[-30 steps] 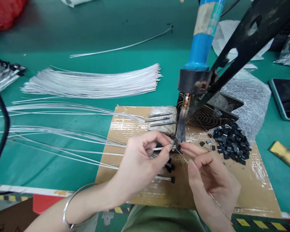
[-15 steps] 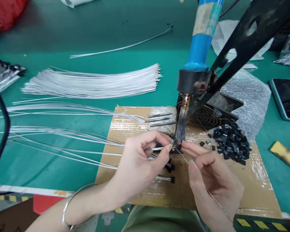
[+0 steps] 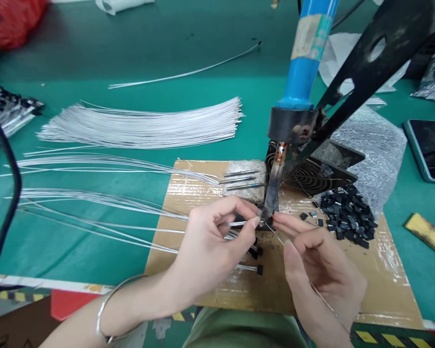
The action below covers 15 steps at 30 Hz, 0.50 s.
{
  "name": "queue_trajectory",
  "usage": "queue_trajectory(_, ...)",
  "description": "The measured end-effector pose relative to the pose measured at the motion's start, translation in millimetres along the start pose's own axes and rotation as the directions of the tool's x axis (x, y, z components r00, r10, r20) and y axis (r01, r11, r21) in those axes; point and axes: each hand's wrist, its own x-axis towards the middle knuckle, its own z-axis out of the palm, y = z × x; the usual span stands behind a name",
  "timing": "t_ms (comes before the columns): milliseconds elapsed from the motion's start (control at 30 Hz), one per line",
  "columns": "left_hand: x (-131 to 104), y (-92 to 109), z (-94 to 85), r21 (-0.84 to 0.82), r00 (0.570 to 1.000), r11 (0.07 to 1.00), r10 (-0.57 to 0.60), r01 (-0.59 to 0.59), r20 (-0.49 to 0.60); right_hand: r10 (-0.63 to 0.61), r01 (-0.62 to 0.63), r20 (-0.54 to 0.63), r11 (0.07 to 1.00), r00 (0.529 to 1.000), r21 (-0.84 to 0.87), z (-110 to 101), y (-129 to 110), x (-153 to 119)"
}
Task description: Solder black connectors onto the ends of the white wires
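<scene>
Wires (image 3: 235,224) are running left to right along their length over the cardboard sheet (image 3: 387,285), with the left hand (image 3: 212,246), the nearer one, clamping them between thumb and forefinger just short of the soldering iron's (image 3: 273,188) lower end. From that spot a thin strand (image 3: 276,235) is slanting down and rightward into the right hand (image 3: 321,270), whose thumb and fingers are pinching it. Both hands' fingertips are flanking the iron's tip, though whether strand, wires and tip are touching is too small to tell.
</scene>
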Motion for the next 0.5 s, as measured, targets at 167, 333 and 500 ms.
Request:
queue_trajectory(167,-2.0,-0.1,0.0,0.011,1.000,1.000,-0.007,0.007,0.000,-0.002,0.002,0.012,1.000,1.000,0.000,-1.1,0.2,0.3)
queue_trajectory(333,-0.5,0.2,-0.2,0.015,1.000,1.000,0.001,-0.001,-0.010,-0.029,0.029,0.024,1.000,0.999,-0.010,-3.1,2.9,0.6)
queue_trajectory(500,0.4,0.7,1.4,-0.001,1.000,1.000,-0.009,0.009,0.004,-0.042,0.043,0.020,0.998,0.999,-0.052,-3.6,4.5,0.7)
